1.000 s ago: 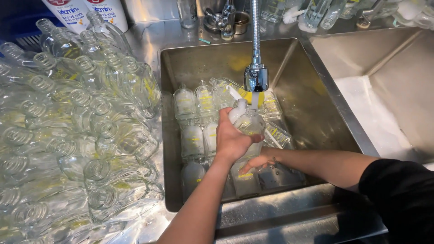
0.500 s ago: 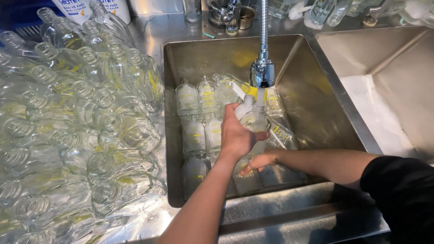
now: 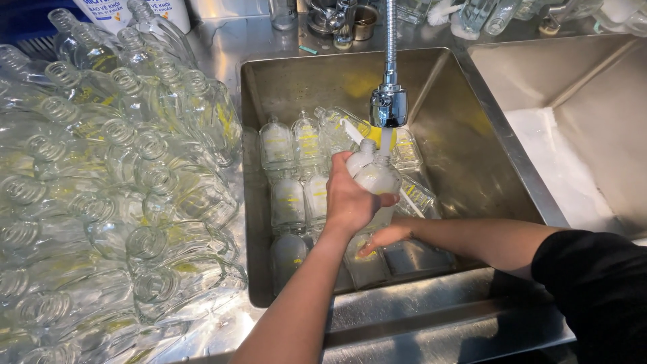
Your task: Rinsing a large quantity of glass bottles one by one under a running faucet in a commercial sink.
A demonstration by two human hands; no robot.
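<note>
- On the left, a big heap of clear glass bottles with screw necks [image 3: 128, 202] lay on the wet steel counter [image 3: 222, 330], well apart from both hands.
- In the steel sink basin [image 3: 465, 155], more clear flat bottles with yellow print [image 3: 290, 195] lay in rows on the bottom, their necks pointing away from the person.
- The left hand [image 3: 350, 199] was closed around two cloudy white-looking glass bottles [image 3: 374, 178] and held them together, upright, with the necks up.
- The long axis of these two bottles stood almost vertical, and their mouths were just under the metal tap head [image 3: 388, 106], which hung from a spring hose over the basin.
- The right hand [image 3: 381, 237] was lower and nearer to the person, reaching from the right side under the held bottles; its fingers lay loose among the bottles on the sink bottom. I could not tell if it gripped anything.
- So the held bottles were above the right hand, and only the left hand clamped them.
- On the right, a second steel basin [image 3: 593, 128] was beside the first one.
</note>
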